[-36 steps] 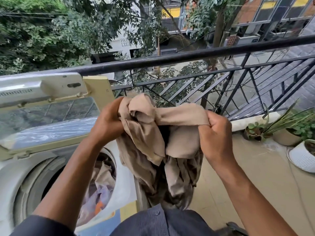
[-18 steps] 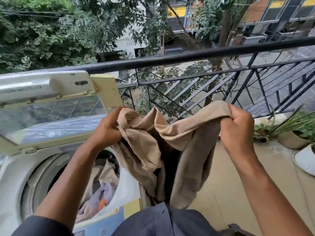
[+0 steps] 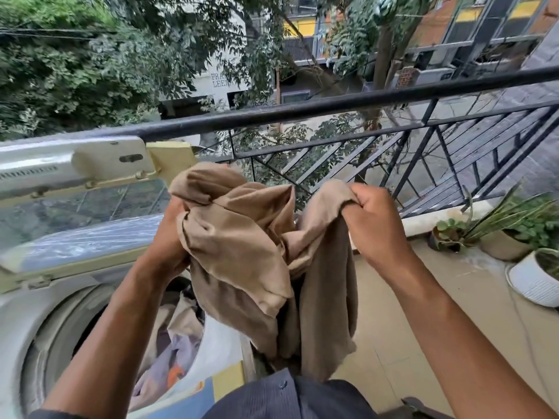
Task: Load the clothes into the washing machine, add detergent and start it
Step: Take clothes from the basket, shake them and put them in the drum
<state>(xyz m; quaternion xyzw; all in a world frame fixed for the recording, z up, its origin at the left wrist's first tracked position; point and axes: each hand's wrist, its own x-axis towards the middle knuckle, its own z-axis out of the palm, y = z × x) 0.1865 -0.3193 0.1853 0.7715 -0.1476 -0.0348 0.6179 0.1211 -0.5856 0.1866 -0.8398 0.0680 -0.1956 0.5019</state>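
Both hands hold a tan garment (image 3: 242, 243) beside the open washing machine (image 3: 36, 322). The left hand (image 3: 169, 237) bunches one end in its grip; the right hand (image 3: 372, 219) pinches the other. Clothes (image 3: 172, 343) lie in the drum.

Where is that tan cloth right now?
The tan cloth hangs mid-frame, gripped by the left hand and right hand, beside the washing machine's open drum.

Illumination: soft, even daylight; shadows faint. Glare streaks the plastic film on the washer lid (image 3: 81, 240). Wide-angle distortion bows the railing (image 3: 332, 107). Focus adequate; compression slightly softens fine detail.
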